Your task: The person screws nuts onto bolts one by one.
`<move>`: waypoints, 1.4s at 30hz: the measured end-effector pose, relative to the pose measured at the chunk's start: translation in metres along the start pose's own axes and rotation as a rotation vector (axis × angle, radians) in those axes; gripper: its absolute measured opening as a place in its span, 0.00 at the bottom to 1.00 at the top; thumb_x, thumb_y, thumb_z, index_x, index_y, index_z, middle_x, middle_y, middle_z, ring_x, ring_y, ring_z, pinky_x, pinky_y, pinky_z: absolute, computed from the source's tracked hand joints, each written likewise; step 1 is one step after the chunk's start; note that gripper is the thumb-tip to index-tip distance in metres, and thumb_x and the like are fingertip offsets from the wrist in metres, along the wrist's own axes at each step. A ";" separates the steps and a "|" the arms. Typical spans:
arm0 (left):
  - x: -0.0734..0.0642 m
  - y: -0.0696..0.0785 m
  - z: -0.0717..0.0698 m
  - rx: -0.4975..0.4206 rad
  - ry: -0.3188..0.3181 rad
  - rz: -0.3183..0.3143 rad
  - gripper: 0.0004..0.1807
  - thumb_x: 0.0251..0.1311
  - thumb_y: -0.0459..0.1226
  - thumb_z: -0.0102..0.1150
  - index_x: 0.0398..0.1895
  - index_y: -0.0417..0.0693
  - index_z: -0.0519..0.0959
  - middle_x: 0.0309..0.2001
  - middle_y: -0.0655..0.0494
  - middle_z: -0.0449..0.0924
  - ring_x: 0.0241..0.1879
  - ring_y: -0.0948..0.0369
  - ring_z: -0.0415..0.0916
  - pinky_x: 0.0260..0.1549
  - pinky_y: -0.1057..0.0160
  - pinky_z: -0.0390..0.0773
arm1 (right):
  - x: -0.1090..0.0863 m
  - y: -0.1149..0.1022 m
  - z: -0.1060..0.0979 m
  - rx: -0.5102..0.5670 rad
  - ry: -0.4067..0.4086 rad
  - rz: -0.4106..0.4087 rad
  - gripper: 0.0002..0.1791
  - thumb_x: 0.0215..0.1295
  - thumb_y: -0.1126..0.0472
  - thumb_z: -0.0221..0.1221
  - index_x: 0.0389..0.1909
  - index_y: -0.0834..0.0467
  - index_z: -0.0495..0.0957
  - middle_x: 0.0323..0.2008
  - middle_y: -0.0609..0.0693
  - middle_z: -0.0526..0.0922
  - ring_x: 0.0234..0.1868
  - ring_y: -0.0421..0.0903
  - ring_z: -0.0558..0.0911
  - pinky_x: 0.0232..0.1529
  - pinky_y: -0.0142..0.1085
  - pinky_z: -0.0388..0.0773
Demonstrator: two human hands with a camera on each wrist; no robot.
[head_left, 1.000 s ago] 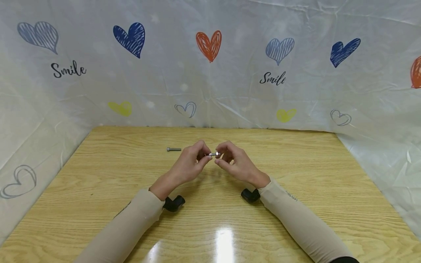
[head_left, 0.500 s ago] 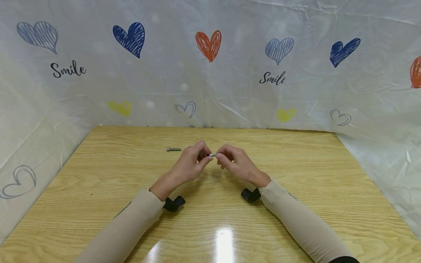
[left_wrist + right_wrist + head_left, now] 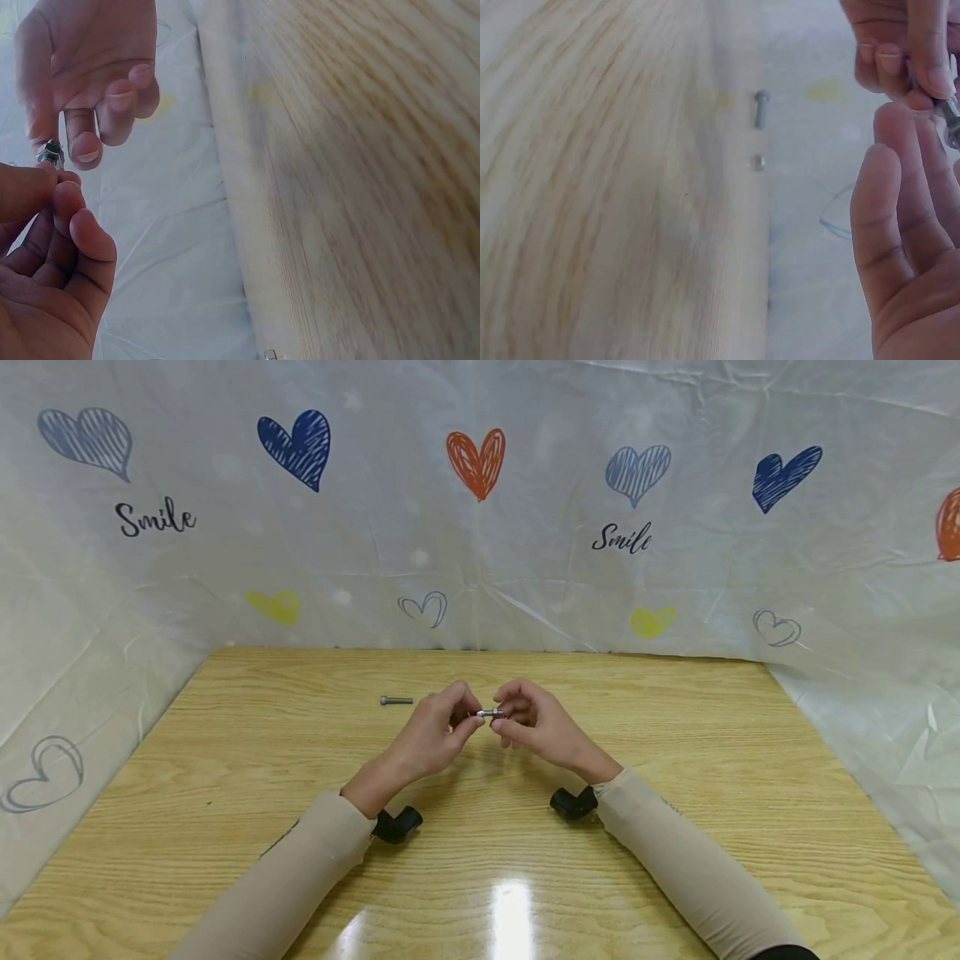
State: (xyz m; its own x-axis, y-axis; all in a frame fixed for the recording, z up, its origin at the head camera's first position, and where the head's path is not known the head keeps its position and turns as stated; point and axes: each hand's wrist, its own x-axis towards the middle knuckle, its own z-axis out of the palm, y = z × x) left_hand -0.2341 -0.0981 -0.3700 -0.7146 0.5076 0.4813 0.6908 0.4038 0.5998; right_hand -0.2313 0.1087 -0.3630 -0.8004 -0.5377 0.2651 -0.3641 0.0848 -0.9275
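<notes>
Thumb and fingertips of my left hand (image 3: 429, 737) pinch a small metal bolt (image 3: 486, 713) held level above the table. A hex nut (image 3: 497, 712) sits on the bolt's right-hand end; in the left wrist view the nut (image 3: 51, 151) shows just beyond the pinching fingertips. My right hand (image 3: 546, 732) is around that end, thumb and index finger parted on either side of the nut. From the right wrist, the bolt (image 3: 946, 111) appears between the hands, its nut cut by the frame edge. The bolt's head is mostly hidden in the left fingers.
A second bolt (image 3: 396, 701) lies on the wooden table (image 3: 465, 860), left of the hands. Close to it is a loose nut (image 3: 758, 163), seen in the right wrist view. A white cloth printed with hearts (image 3: 476, 464) stands behind the table.
Half a second ago the right thumb and index finger closed over the nut; now they have parted and the nut shows again. The left hand keeps its pinch, nearly still.
</notes>
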 end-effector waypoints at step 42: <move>0.001 -0.001 0.001 0.000 0.004 0.000 0.06 0.63 0.29 0.58 0.36 0.43 0.71 0.28 0.57 0.74 0.23 0.64 0.68 0.24 0.66 0.72 | 0.003 0.008 -0.001 0.012 0.002 -0.006 0.08 0.70 0.69 0.53 0.46 0.68 0.71 0.33 0.57 0.80 0.30 0.66 0.77 0.32 0.54 0.77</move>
State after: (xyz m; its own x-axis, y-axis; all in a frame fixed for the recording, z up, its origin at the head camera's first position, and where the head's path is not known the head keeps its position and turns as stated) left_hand -0.2351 -0.0977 -0.3707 -0.7151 0.5047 0.4837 0.6907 0.4035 0.6001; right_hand -0.2367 0.1084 -0.3695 -0.7992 -0.5363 0.2715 -0.3636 0.0716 -0.9288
